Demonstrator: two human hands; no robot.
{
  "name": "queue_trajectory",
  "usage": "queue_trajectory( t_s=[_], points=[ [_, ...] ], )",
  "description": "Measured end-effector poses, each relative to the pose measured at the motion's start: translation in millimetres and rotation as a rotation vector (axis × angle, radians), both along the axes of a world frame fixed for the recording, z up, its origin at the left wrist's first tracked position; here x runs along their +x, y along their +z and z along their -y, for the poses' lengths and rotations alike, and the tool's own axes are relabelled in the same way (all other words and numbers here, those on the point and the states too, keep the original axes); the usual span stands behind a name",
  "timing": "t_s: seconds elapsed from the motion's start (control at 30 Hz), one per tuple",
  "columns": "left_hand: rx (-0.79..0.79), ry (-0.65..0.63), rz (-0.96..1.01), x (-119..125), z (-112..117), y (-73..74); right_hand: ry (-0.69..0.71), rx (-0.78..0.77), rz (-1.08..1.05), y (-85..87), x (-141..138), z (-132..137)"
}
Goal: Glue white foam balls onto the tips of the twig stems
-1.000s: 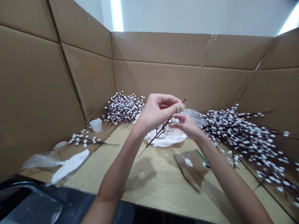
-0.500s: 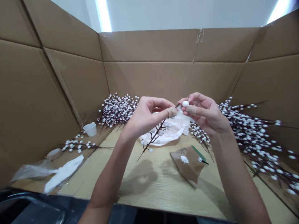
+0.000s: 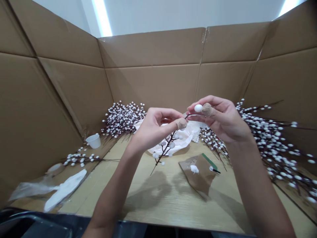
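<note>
My left hand (image 3: pixel 156 127) pinches a thin dark twig (image 3: pixel 165 149) that carries several white foam buds and slants down toward the table. A tan bandage wraps that hand's thumb tip. My right hand (image 3: pixel 219 117) holds a single white bud (image 3: pixel 198 108) between thumb and fingers, right at the twig's upper tip. Its thumb is bandaged too. Both hands hover above a white sheet (image 3: pixel 184 137) with loose buds on it.
Heaps of finished budded branches lie at the back left (image 3: pixel 122 119) and along the right (image 3: pixel 269 142). A brown card with white glue (image 3: pixel 198 172), a small white cup (image 3: pixel 94 141), a lone branch (image 3: pixel 79 158) and plastic bags (image 3: pixel 59 188) sit on the wooden table. Cardboard walls surround it.
My right hand rose from beside the twig with a white bud and brought it to the twig's tip. The left hand kept its hold on the twig. The view tilted slightly.
</note>
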State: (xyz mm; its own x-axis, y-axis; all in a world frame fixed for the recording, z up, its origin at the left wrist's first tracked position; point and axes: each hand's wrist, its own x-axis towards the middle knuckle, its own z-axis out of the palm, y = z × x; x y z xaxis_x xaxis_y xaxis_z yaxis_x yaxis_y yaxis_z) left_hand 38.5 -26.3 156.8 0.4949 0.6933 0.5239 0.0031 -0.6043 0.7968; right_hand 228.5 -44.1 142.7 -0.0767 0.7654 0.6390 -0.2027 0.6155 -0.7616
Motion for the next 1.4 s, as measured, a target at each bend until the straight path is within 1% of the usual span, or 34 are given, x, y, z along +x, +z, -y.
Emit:
queue_trajectory(
  t_s=[0.17, 0.67, 0.87, 1.03, 1.23, 1.4],
  points=[
    [-0.004, -0.002, 0.017, 2, -1, -1.6, 0.04, -0.001, -0.001, 3.0, -5, 6],
    [0.058, 0.029, 0.011, 4, 0, -0.9, -0.039, -0.006, 0.042, 1.1, -9, 6],
    [0.096, 0.049, 0.005, 4, 1, -1.0, -0.033, 0.005, 0.037, 0.1, -10, 4],
    [0.135, 0.097, 0.018, 7, 3, -0.9, -0.033, 0.002, 0.015, -2.8, -12, 1],
    [0.177, 0.17, 0.007, 9, 6, -1.3, -0.077, -0.019, 0.027, -4.3, -14, -1],
    [0.225, 0.21, 0.012, 10, 7, -1.6, -0.068, -0.008, 0.01, -5.6, -16, -2]
  ],
)
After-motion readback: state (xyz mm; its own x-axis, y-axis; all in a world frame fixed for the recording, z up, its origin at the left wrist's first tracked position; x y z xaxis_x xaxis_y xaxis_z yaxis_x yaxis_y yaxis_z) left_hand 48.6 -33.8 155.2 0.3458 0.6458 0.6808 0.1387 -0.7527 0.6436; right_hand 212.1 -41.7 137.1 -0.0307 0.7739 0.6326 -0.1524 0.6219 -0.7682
